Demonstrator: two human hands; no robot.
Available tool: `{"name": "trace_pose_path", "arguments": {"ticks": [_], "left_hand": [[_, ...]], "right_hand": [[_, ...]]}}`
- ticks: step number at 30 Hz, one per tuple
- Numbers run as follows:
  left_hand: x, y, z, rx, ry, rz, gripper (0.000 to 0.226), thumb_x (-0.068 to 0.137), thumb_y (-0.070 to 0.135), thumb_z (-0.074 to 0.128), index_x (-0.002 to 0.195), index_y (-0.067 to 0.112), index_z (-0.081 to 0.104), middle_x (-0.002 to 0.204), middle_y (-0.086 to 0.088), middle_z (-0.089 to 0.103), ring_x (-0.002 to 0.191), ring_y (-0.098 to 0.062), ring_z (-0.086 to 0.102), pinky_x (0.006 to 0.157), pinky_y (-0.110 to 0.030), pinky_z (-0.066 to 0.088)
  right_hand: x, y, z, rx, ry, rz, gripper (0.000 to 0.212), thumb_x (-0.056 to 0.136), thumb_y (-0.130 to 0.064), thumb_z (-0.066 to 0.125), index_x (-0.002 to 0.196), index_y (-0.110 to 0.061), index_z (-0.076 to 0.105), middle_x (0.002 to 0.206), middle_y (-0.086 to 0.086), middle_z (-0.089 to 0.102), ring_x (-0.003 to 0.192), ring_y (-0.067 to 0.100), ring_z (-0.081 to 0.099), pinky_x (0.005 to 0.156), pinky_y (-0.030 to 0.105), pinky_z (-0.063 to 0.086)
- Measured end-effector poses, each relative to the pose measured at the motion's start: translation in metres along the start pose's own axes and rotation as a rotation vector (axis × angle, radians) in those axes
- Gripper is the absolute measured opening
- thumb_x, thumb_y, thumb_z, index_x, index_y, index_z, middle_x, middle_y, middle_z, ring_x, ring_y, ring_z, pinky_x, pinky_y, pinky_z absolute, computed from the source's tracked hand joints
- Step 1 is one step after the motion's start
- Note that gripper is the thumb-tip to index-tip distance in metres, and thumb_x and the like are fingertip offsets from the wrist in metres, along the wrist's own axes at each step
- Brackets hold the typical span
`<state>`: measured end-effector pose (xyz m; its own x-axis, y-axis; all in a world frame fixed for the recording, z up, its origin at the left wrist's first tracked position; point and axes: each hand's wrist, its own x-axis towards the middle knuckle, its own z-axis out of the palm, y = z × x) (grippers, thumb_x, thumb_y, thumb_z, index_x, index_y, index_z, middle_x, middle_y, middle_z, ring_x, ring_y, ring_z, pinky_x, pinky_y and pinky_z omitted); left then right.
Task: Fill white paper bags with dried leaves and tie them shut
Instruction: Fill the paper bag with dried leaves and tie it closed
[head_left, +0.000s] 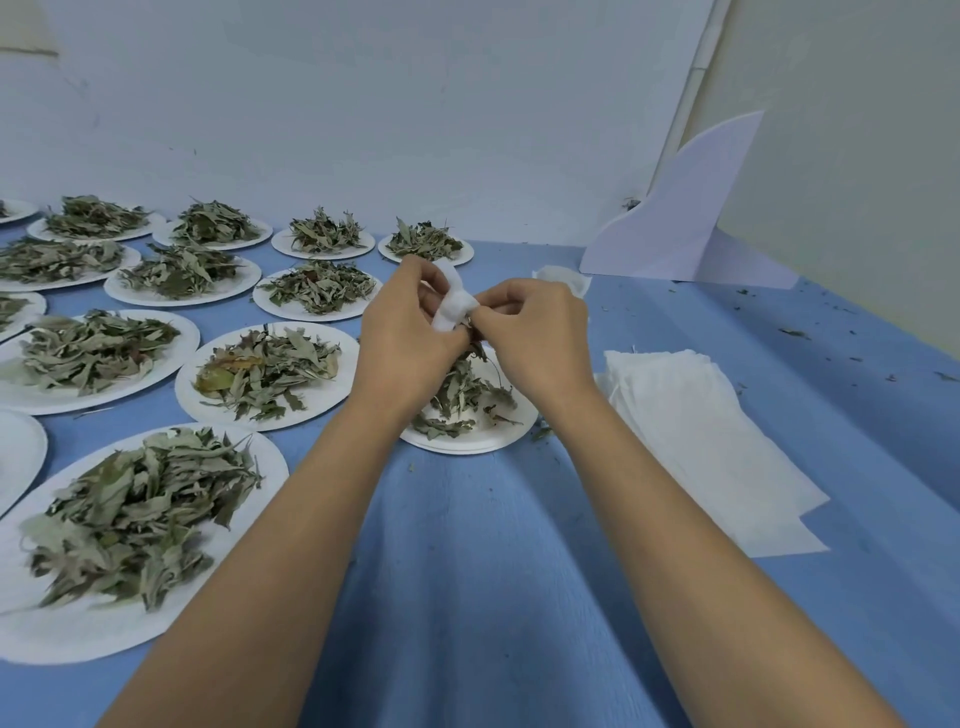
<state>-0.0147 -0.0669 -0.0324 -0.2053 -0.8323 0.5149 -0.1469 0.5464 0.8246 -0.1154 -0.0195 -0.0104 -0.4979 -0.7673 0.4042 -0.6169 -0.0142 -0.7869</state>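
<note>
Left hand (410, 332) and right hand (535, 332) together pinch a white bag (453, 307) above a plate (467, 441) of leaves (467, 389), fingertips and bag mouth hidden.

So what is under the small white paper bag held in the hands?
A round white paper plate of dried green leaves lies below the bag on the blue table. The left hand and right hand cover the plate's far part.
</note>
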Motion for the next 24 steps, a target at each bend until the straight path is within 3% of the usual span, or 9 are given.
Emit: {"name": "trace_pose_path", "arguments": {"ticks": [5, 9, 12, 15, 18, 20, 24], "left_hand": [[0.007, -0.005, -0.006, 0.148, 0.054, 0.004, 0.021, 0.075, 0.000, 0.060, 0.084, 0.019, 0.057, 0.084, -0.001, 0.057, 0.069, -0.004, 0.047, 0.060, -0.010, 0.037], [0.005, -0.006, -0.010, 0.153, 0.166, -0.003, 0.025, 0.076, -0.004, 0.059, 0.082, 0.020, 0.057, 0.088, -0.001, 0.057, 0.070, 0.003, 0.047, 0.063, -0.003, 0.035], [0.003, -0.002, -0.007, 0.097, 0.226, 0.004, 0.025, 0.078, -0.004, 0.058, 0.084, 0.021, 0.057, 0.088, 0.002, 0.058, 0.072, 0.013, 0.049, 0.066, -0.001, 0.036], [0.003, 0.000, -0.004, -0.021, 0.125, -0.038, 0.018, 0.081, 0.007, 0.062, 0.092, 0.019, 0.059, 0.098, -0.001, 0.062, 0.081, 0.007, 0.054, 0.071, -0.005, 0.042], [0.004, 0.001, -0.004, -0.128, -0.039, -0.118, 0.021, 0.082, 0.010, 0.059, 0.097, 0.024, 0.058, 0.112, -0.010, 0.058, 0.096, -0.011, 0.058, 0.084, -0.023, 0.049], [0.005, 0.002, -0.005, -0.160, -0.102, -0.138, 0.025, 0.081, 0.007, 0.059, 0.094, 0.028, 0.056, 0.115, -0.013, 0.056, 0.097, -0.013, 0.058, 0.078, -0.019, 0.049], [0.004, 0.001, -0.006, -0.141, -0.101, -0.096, 0.025, 0.079, 0.011, 0.073, 0.091, 0.025, 0.056, 0.103, -0.006, 0.061, 0.086, -0.005, 0.058, 0.073, -0.017, 0.051]], "right_hand": [[0.000, -0.002, -0.003, -0.098, -0.005, -0.024, 0.010, 0.077, -0.024, 0.068, 0.085, -0.021, 0.073, 0.072, -0.007, 0.069, 0.076, 0.012, 0.064, 0.067, 0.031, 0.049], [-0.003, -0.007, -0.001, -0.053, -0.068, -0.082, 0.003, 0.076, -0.021, 0.066, 0.076, -0.023, 0.068, 0.066, -0.009, 0.065, 0.068, 0.010, 0.061, 0.067, 0.034, 0.050], [-0.004, -0.008, 0.001, 0.053, -0.081, -0.061, 0.002, 0.078, -0.018, 0.066, 0.077, -0.017, 0.067, 0.067, -0.003, 0.067, 0.069, 0.016, 0.068, 0.075, 0.041, 0.055], [-0.002, -0.004, -0.003, 0.186, -0.041, 0.009, 0.003, 0.081, -0.011, 0.065, 0.079, -0.011, 0.067, 0.066, -0.003, 0.064, 0.066, 0.020, 0.070, 0.074, 0.042, 0.058], [0.000, 0.000, -0.007, 0.296, -0.013, 0.058, 0.011, 0.083, -0.004, 0.063, 0.077, -0.012, 0.064, 0.067, -0.002, 0.062, 0.060, 0.016, 0.069, 0.065, 0.031, 0.060], [0.001, 0.001, -0.007, 0.318, 0.000, 0.072, 0.013, 0.083, -0.001, 0.061, 0.076, -0.012, 0.063, 0.066, -0.002, 0.062, 0.058, 0.014, 0.068, 0.061, 0.026, 0.059], [0.003, 0.002, -0.006, 0.270, -0.010, 0.084, 0.011, 0.079, -0.001, 0.062, 0.078, -0.011, 0.066, 0.072, 0.005, 0.067, 0.071, 0.023, 0.071, 0.072, 0.039, 0.060]]}}
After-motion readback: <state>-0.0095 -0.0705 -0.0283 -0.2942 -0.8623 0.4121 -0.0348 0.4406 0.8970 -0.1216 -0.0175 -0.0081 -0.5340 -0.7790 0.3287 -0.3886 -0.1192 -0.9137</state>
